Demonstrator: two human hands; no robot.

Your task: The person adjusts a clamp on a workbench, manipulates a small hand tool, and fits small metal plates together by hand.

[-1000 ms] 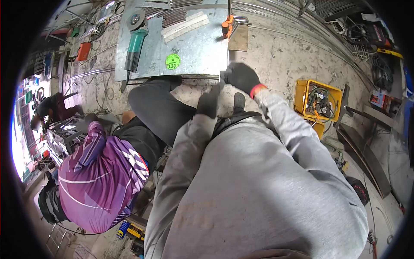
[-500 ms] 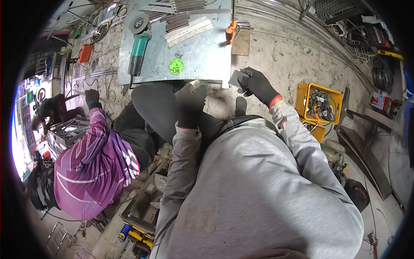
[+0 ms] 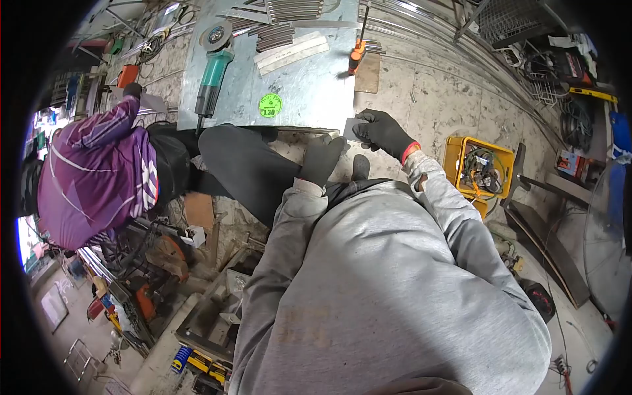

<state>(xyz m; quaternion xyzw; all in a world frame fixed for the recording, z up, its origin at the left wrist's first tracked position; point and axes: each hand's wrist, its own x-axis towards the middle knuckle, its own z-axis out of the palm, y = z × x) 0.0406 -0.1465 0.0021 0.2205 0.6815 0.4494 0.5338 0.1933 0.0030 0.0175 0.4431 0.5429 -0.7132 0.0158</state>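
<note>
Near the front right corner of the metal-topped table (image 3: 309, 99), my gloved right hand (image 3: 383, 131) pinches a small dark flat plate (image 3: 352, 129). My gloved left hand (image 3: 322, 158) is just left of it, below the table edge, its fingers closed; what they hold, if anything, is too small to make out. On the table lie a green angle grinder (image 3: 214, 72), a pale flat bar (image 3: 291, 52), a round green sticker (image 3: 270, 105) and several metal strips (image 3: 275, 37). An orange-handled clamp (image 3: 357, 56) sits at the right edge.
A co-worker in a purple shirt (image 3: 99, 171) is at the left. Yellow crates (image 3: 451, 161) with cables stand on the floor at the right. Long metal bars (image 3: 434, 29) lie beyond the table. An open toolbox (image 3: 204, 316) is at the lower left.
My left hand has moved right and up, close to my right hand. The small plate has shifted slightly left and down with my right hand. The co-worker has moved left, away from me.
</note>
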